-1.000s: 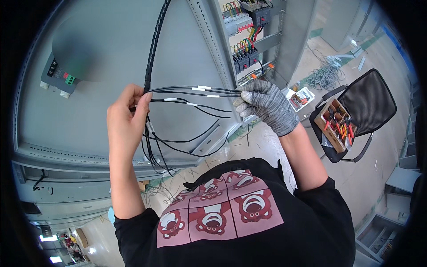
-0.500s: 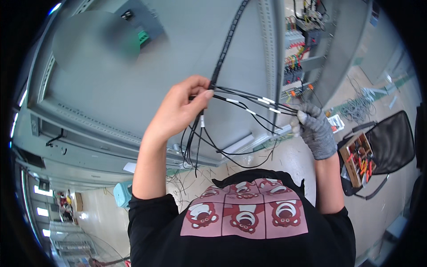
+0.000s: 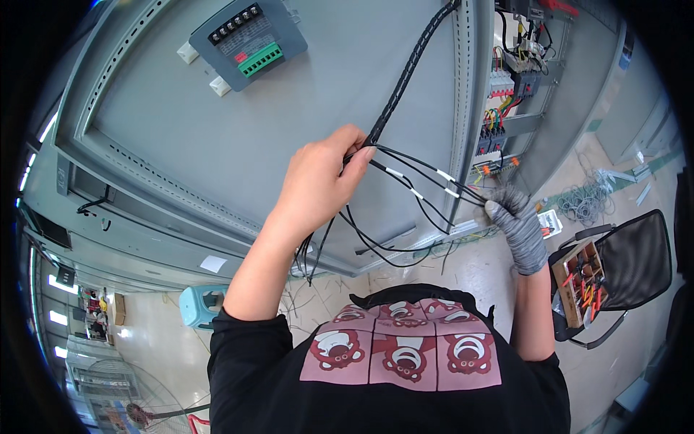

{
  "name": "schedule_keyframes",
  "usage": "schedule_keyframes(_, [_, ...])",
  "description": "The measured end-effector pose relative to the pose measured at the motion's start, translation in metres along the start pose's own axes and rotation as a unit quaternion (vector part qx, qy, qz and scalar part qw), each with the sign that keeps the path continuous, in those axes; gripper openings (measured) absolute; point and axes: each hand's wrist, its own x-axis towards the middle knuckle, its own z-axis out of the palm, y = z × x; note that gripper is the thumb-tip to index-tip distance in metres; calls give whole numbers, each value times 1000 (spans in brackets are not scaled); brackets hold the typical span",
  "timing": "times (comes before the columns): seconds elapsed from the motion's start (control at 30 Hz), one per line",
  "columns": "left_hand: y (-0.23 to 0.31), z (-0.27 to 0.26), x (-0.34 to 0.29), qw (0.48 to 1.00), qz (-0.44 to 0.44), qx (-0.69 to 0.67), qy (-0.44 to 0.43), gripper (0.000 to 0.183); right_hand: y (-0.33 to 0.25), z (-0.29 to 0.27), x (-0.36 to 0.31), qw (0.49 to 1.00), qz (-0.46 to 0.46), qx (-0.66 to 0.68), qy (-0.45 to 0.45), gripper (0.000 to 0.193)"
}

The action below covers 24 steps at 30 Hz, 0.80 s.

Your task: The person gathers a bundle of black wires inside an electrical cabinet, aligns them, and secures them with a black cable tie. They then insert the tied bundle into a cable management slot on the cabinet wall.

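My bare left hand (image 3: 325, 170) is closed round a black cable bundle (image 3: 408, 72), just where its spiral wrap ends. From there several loose black wires with white marker sleeves fan out. My right hand (image 3: 517, 220), in a grey knitted glove, pinches the ends of some black wires (image 3: 426, 168) and holds them taut to the right. Other wires (image 3: 390, 253) hang in loops below my left hand. Behind them stands a grey cabinet door (image 3: 289, 101). A grey device with a green terminal block (image 3: 262, 61) is mounted on its upper part.
At the right, breakers and coloured wiring (image 3: 499, 108) sit inside the cabinet. A black mesh chair (image 3: 636, 253) carries a wooden toolbox (image 3: 567, 304) of tools. Coiled grey wire (image 3: 585, 201) lies on the floor. A light blue stool (image 3: 194, 307) and a fan (image 3: 130, 405) are at left.
Both hands have shifted right in view, still holding the wires. My right hand now holds fewer wires out. The device on the door, blurred before, is now sharp.
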Motion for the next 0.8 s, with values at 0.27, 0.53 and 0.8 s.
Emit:
schedule_keyframes(0.27, [-2,-2,0,1000,1,13,-2,17,-90,96,45,862,-393,-313,71,33])
schedule_keyframes(0.53, [-16,-1,-6,994,30,-81,66,13,-77,133,80,802,-465,-369,68,19])
schedule_keyframes(0.8, [-18,-10,-11,988,54,-114,86,8,-100,138,77,744,-509,-429,50,14])
